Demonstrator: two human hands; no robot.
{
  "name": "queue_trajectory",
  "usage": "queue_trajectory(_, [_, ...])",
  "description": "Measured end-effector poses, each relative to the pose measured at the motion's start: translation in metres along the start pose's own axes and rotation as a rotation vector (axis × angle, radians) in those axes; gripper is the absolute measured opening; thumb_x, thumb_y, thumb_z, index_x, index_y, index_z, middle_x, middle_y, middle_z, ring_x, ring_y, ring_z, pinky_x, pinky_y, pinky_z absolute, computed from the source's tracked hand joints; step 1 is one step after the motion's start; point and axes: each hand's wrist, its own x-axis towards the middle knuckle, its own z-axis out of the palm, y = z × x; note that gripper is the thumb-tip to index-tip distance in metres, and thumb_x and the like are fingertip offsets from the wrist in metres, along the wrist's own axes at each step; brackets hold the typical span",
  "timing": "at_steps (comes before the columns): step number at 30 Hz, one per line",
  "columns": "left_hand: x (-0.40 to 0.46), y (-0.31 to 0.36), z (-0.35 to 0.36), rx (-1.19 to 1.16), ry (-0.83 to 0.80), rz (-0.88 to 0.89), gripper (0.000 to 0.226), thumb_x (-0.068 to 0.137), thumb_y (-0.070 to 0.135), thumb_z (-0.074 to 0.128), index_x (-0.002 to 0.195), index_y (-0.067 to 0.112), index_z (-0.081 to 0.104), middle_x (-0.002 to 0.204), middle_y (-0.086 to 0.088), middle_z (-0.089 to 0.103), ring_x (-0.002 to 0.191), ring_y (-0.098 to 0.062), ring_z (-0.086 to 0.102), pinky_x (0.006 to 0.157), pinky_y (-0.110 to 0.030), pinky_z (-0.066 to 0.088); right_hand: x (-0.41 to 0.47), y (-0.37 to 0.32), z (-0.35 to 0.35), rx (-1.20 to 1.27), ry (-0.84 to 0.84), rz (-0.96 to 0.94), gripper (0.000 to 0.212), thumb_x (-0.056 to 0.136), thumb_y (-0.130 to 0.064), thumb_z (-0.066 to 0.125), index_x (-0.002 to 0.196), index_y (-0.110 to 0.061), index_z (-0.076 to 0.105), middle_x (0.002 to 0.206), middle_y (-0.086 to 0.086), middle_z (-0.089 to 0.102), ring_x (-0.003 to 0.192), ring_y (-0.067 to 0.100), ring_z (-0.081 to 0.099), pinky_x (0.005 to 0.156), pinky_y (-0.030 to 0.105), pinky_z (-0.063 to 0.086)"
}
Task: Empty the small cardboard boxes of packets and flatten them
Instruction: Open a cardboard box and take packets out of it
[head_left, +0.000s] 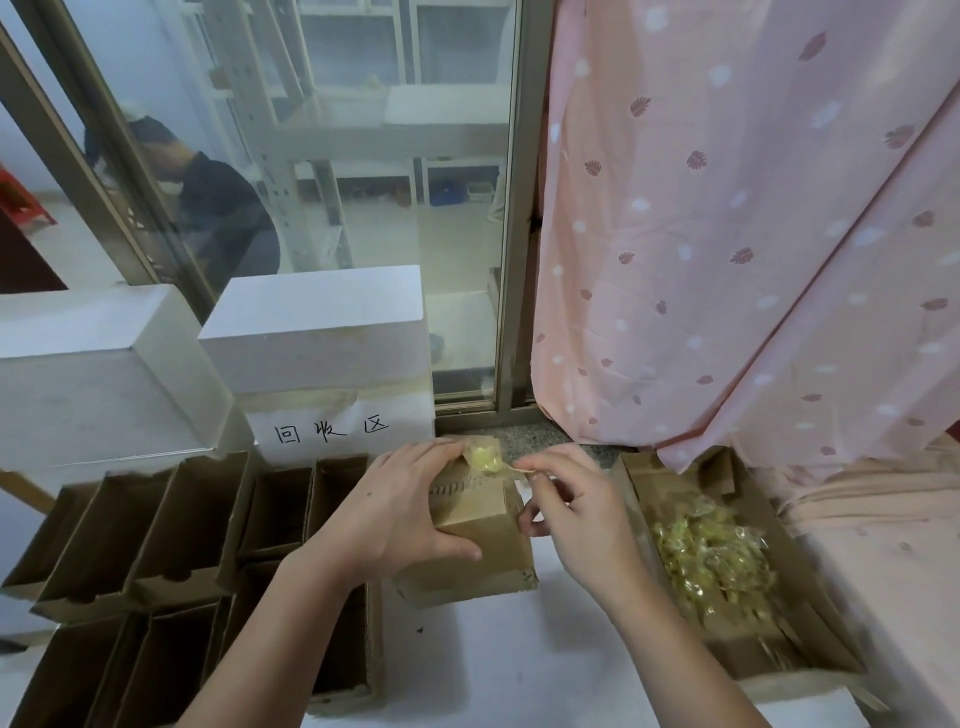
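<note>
Risk: left hand (395, 512) grips small cardboard box (478, 540) mid-bench; right hand (566, 512) fingers pinch yellow packet (485, 460) by its tail at the opening. Could tear or drop short of tray (810, 670).

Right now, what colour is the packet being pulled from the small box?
Pale yellow, in clear wrapping: the packet, seen in the head view.

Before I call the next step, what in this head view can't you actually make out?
- Inside of the small cardboard box: hidden by its own walls and the left hand, so remaining packets are uncountable.
- Packet at its top: partly covered by the left hand's fingers; the right hand pinches its tail.
- Packets in the right tray: blurred, uncountable.
- Open boxes at left: interiors dark, lower ones cut off by the edge.
</note>
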Motion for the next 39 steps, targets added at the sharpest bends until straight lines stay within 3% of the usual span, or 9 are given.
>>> queue_trajectory(4, [-0.003, 0.001, 0.004, -0.014, 0.022, -0.041, 0.112, 0.065, 0.069, 0.087, 0.157, 0.030, 0.037, 0.147, 0.023, 0.042, 0.138, -0.003, 0.038, 0.120, -0.029, 0.027, -0.005, -0.002, -0.007, -0.182, -0.190, -0.157, 0.049, 0.102, 0.002, 0.052, 0.129, -0.034, 0.070, 0.106, -0.013, 0.056, 0.067, 0.017, 0.067, 0.070, 0.028, 0.058])
queue_trajectory(8, [-0.005, 0.000, 0.011, 0.044, -0.030, -0.034, 0.116, 0.065, 0.073, 0.083, 0.161, 0.034, 0.029, 0.157, 0.019, 0.038, 0.145, -0.004, 0.032, 0.122, -0.029, 0.022, -0.015, -0.005, -0.013, -0.487, -0.438, -0.179, 0.081, 0.103, 0.002, 0.040, 0.143, -0.067, 0.035, 0.119, -0.023, 0.040, 0.076, 0.012, 0.060, 0.079, 0.030, 0.055])
queue_trajectory(13, [-0.011, 0.007, 0.019, 0.047, -0.102, -0.028, 0.116, 0.067, 0.072, 0.083, 0.161, 0.032, 0.028, 0.160, 0.017, 0.036, 0.147, -0.007, 0.030, 0.124, -0.032, 0.022, -0.025, -0.010, -0.019, -0.660, -0.479, -0.264, 0.086, 0.100, 0.002, 0.040, 0.145, -0.070, 0.026, 0.113, -0.021, 0.036, 0.070, 0.016, 0.051, 0.072, 0.035, 0.051])
queue_trajectory(17, [-0.015, 0.012, 0.025, 0.076, -0.119, -0.029, 0.116, 0.069, 0.073, 0.082, 0.162, 0.032, 0.027, 0.160, 0.016, 0.036, 0.148, -0.008, 0.030, 0.124, -0.035, 0.020, -0.030, 0.000, -0.021, -0.619, -0.421, -0.253, 0.072, 0.100, -0.004, 0.045, 0.142, -0.063, 0.041, 0.109, -0.022, 0.044, 0.074, 0.013, 0.056, 0.073, 0.033, 0.051])
queue_trajectory(22, [-0.023, 0.017, 0.038, 0.120, -0.122, -0.030, 0.114, 0.070, 0.074, 0.079, 0.162, 0.035, 0.023, 0.159, 0.018, 0.035, 0.146, -0.009, 0.030, 0.124, -0.036, 0.019, -0.037, 0.004, -0.020, -0.430, -0.365, -0.036, 0.047, 0.097, -0.013, 0.058, 0.131, -0.046, 0.064, 0.104, -0.015, 0.054, 0.089, 0.012, 0.058, 0.074, 0.012, 0.041])
queue_trajectory(26, [-0.028, 0.018, 0.047, 0.171, -0.141, -0.028, 0.114, 0.072, 0.076, 0.076, 0.163, 0.036, 0.020, 0.163, 0.018, 0.030, 0.149, -0.008, 0.026, 0.125, -0.035, 0.014, -0.040, 0.004, -0.027, -0.324, -0.413, 0.093, 0.031, 0.097, -0.026, 0.067, 0.122, -0.043, 0.070, 0.108, -0.014, 0.058, 0.092, 0.010, 0.060, 0.074, 0.015, 0.044])
queue_trajectory(30, [-0.032, 0.029, 0.059, 0.291, -0.116, 0.015, 0.109, 0.076, 0.073, 0.072, 0.164, 0.032, 0.022, 0.165, 0.013, 0.030, 0.151, -0.013, 0.027, 0.125, -0.039, 0.013, -0.039, 0.003, -0.023, -0.393, -0.341, 0.181, 0.022, 0.085, -0.042, 0.079, 0.098, -0.033, 0.064, 0.095, -0.008, 0.063, 0.076, 0.008, 0.060, 0.066, 0.016, 0.044])
queue_trajectory(35, [-0.036, 0.036, 0.076, 0.250, -0.045, -0.022, 0.108, 0.071, 0.074, 0.070, 0.161, 0.031, 0.028, 0.159, 0.012, 0.037, 0.145, -0.014, 0.036, 0.122, -0.039, 0.017, -0.039, 0.011, -0.012, -0.411, -0.156, 0.230, 0.020, 0.092, -0.020, 0.073, 0.091, -0.038, 0.063, 0.080, -0.005, 0.067, 0.063, 0.012, 0.064, 0.070, 0.037, 0.057])
queue_trajectory(39, [-0.037, 0.032, 0.076, 0.164, 0.000, -0.034, 0.111, 0.064, 0.083, 0.057, 0.159, 0.031, 0.034, 0.158, 0.016, 0.039, 0.144, -0.008, 0.035, 0.120, -0.036, 0.017, -0.040, 0.012, -0.014, -0.296, 0.004, 0.212, 0.023, 0.092, -0.009, 0.071, 0.085, -0.030, 0.067, 0.081, -0.010, 0.069, 0.062, 0.011, 0.065, 0.063, 0.027, 0.052])
